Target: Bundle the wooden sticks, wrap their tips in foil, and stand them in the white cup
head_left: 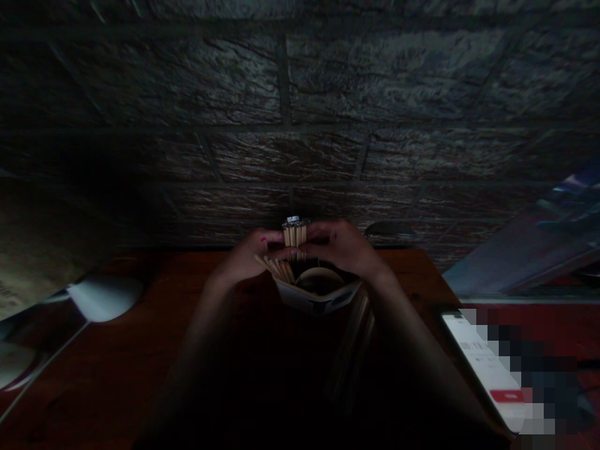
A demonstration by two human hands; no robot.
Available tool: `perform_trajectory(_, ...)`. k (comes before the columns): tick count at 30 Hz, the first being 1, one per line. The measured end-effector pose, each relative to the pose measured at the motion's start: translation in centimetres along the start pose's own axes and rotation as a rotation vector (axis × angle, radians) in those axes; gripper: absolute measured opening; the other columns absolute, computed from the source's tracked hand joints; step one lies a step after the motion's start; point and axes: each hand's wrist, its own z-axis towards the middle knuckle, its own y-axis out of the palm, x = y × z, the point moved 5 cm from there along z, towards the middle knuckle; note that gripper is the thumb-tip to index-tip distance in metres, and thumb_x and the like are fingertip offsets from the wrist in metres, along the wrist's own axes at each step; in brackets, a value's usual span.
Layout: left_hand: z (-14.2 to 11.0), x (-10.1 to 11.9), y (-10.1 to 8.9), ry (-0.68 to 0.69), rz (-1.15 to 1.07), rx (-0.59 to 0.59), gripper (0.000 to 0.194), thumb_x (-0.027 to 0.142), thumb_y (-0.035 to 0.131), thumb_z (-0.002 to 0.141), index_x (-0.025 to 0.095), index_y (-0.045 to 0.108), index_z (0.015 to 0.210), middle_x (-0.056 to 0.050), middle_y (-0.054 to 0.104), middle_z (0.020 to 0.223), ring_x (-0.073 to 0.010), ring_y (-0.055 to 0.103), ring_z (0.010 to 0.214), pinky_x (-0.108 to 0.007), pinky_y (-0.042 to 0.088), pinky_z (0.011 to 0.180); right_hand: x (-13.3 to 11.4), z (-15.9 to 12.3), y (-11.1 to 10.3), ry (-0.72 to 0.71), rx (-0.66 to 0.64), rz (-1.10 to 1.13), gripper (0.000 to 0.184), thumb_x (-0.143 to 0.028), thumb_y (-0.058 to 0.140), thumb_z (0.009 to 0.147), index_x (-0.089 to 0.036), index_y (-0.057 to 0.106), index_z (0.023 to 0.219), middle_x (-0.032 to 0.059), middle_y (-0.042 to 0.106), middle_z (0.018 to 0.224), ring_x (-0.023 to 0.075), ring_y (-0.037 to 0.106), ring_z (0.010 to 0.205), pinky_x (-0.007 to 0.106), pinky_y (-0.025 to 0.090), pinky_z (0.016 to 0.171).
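Note:
My left hand [255, 253] and my right hand [344, 247] are closed from either side on a bundle of thin wooden sticks [295, 235]. The bundle stands upright between my fingers, with a shiny silvery piece [293, 219] at its top. Just below sits an open pale carton [307, 299], its inside mostly in shadow. Several more wooden sticks [279, 269] lean out over the carton's left side, close under my left hand. A curved tan piece [321, 275] shows inside the carton.
A dark wooden table [178, 337] meets a stone-patterned wall [328, 81]. More long sticks [354, 344] lie dimly in front of the carton. A phone [485, 369] with a lit screen is at the right edge. A white rounded object [105, 297] stands at left.

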Motion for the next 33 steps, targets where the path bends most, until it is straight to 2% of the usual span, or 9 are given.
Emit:
perform_trajectory(4, 0.0, 0.3, 0.0, 0.013, -0.018, -0.001, 0.031, 0.036, 0.067, 0.087, 0.016, 0.074, 0.109, -0.007, 0.077, 0.099, -0.0220, 0.071, 0.088, -0.033, 0.056, 0.079, 0.0, 0.0, 0.0, -0.004, -0.003, 0.016, 0.017, -0.018, 0.071, 0.081, -0.020, 0.075, 0.098, 0.0036, 0.078, 0.096, 0.0181, 0.073, 0.089, 0.031, 0.056, 0.082)
perform_trajectory(12, -0.1, 0.3, -0.2, -0.011, -0.048, 0.017, 0.028, 0.036, 0.070, 0.084, 0.015, 0.075, 0.102, -0.006, 0.077, 0.091, -0.0194, 0.070, 0.081, -0.028, 0.055, 0.070, 0.2, 0.1, 0.2, -0.022, -0.010, 0.038, 0.015, -0.018, 0.070, 0.081, -0.020, 0.075, 0.095, 0.0034, 0.078, 0.096, 0.0177, 0.073, 0.089, 0.030, 0.055, 0.081)
perform_trajectory(17, -0.3, 0.5, -0.5, 0.019, -0.060, 0.028, 0.025, 0.034, 0.071, 0.083, 0.017, 0.075, 0.102, -0.005, 0.076, 0.099, -0.0197, 0.070, 0.089, -0.029, 0.054, 0.079, -0.3, 0.0, 0.0, -0.031, 0.010, -0.022, 0.014, -0.017, 0.066, 0.083, -0.019, 0.075, 0.094, 0.0018, 0.077, 0.093, 0.0168, 0.071, 0.086, 0.028, 0.052, 0.079)
perform_trajectory(22, -1.3, 0.8, -1.8, -0.041, -0.061, 0.119, 0.027, 0.034, 0.076, 0.078, 0.017, 0.075, 0.100, -0.005, 0.077, 0.097, -0.0208, 0.071, 0.089, -0.031, 0.056, 0.078, -0.5, -0.1, 0.0, -0.023, 0.018, -0.082, 0.012, -0.018, 0.064, 0.085, -0.018, 0.075, 0.090, 0.0010, 0.076, 0.087, 0.0159, 0.069, 0.081, 0.027, 0.050, 0.073)
perform_trajectory(29, -2.4, 1.7, -3.0, -0.045, -0.008, 0.114, 0.025, 0.028, 0.075, 0.079, 0.019, 0.075, 0.102, -0.004, 0.077, 0.105, -0.0212, 0.070, 0.100, -0.033, 0.055, 0.090, -0.3, 0.1, 0.3, -0.032, -0.008, 0.009, 0.017, -0.016, 0.063, 0.085, -0.018, 0.073, 0.098, 0.0027, 0.076, 0.096, 0.0159, 0.070, 0.087, 0.028, 0.050, 0.078)
perform_trajectory(33, -2.5, 1.7, -3.1, -0.056, 0.054, 0.125, 0.025, 0.032, 0.073, 0.082, 0.019, 0.074, 0.103, -0.005, 0.077, 0.106, -0.0211, 0.070, 0.100, -0.033, 0.053, 0.090, -0.1, 0.1, 0.4, -0.039, -0.018, 0.027, 0.017, -0.017, 0.064, 0.085, -0.019, 0.073, 0.099, 0.0023, 0.076, 0.098, 0.0170, 0.070, 0.089, 0.029, 0.051, 0.078)
